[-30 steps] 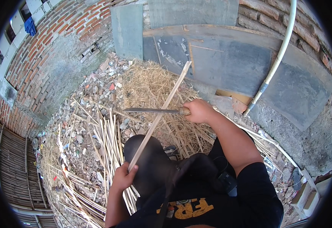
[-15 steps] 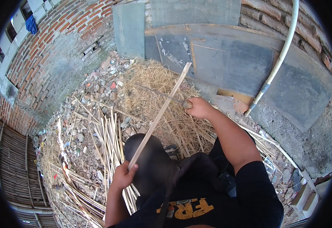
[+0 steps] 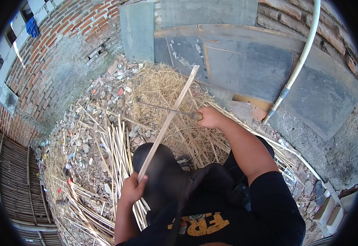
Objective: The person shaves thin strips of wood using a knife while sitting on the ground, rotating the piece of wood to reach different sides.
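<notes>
My left hand (image 3: 132, 188) grips the near end of a long pale bamboo strip (image 3: 168, 121) that slants up and away toward the grey boards. My right hand (image 3: 210, 117) is closed around the handle of a long thin blade (image 3: 164, 108), which lies across the strip, pointing left. Below them is a heap of dry straw-like shavings (image 3: 166, 94). My knee in dark trousers (image 3: 158, 172) is under the strip.
A pile of split bamboo sticks (image 3: 115, 143) lies to my left on rubble-strewn ground (image 3: 80, 135). Grey boards (image 3: 236, 61) lean on a brick wall (image 3: 64, 45) ahead. A white pipe (image 3: 297, 65) runs down at right. A woven bamboo fence (image 3: 11, 176) is at left.
The blade, which dropped out of sight half a second ago, lies across the strip again. My right hand has moved slightly back toward me. The left hand stays put.
</notes>
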Available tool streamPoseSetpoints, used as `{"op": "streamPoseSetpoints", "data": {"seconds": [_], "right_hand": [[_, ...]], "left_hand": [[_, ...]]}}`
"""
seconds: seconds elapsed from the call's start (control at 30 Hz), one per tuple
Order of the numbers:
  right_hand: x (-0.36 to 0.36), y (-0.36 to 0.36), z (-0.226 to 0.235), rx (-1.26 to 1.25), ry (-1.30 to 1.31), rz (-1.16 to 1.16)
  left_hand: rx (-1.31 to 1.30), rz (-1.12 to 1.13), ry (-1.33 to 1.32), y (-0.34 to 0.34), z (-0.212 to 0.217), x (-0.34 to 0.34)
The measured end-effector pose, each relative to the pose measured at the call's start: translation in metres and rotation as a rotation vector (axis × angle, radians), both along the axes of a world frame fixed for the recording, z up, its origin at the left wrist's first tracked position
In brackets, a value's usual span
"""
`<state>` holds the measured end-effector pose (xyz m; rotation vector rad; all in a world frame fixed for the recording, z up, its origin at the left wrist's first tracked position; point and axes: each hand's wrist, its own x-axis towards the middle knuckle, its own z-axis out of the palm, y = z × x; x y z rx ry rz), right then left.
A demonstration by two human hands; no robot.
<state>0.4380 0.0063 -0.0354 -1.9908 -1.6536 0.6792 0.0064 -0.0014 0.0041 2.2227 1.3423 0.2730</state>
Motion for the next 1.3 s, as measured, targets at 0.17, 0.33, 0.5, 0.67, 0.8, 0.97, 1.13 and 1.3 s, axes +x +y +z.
{"op": "streamPoseSetpoints", "data": {"seconds": [0.17,0.33,0.5,0.67,0.8,0.97,1.13,1.3], "right_hand": [[-0.005,-0.005,0.011,-0.023,-0.001,-0.013],[-0.025,-0.017,0.021,-0.044,-0.086,0.056],[-0.035,-0.017,0.032,-0.038,-0.156,0.173],[-0.015,-0.002,0.006,-0.061,-0.069,0.152],[-0.018,-0.004,0.009,-0.042,-0.069,0.108],[-0.021,-0.014,0.017,-0.023,-0.056,0.112],[-0.033,-0.018,0.028,-0.027,-0.156,0.130],[-0.032,-0.009,0.023,-0.043,-0.176,0.170]], "left_hand": [[0.002,0.013,0.014,-0.002,0.000,0.002],[0.051,0.013,0.085,-0.007,0.006,0.011],[0.049,0.013,0.094,-0.007,0.003,0.007],[0.009,0.020,0.099,-0.004,0.006,0.008],[-0.017,0.034,0.085,-0.005,0.006,0.008],[0.036,0.011,0.100,-0.004,0.003,0.008],[0.031,0.016,0.139,-0.005,0.003,0.008],[0.055,0.004,0.085,-0.006,0.003,0.009]]}}
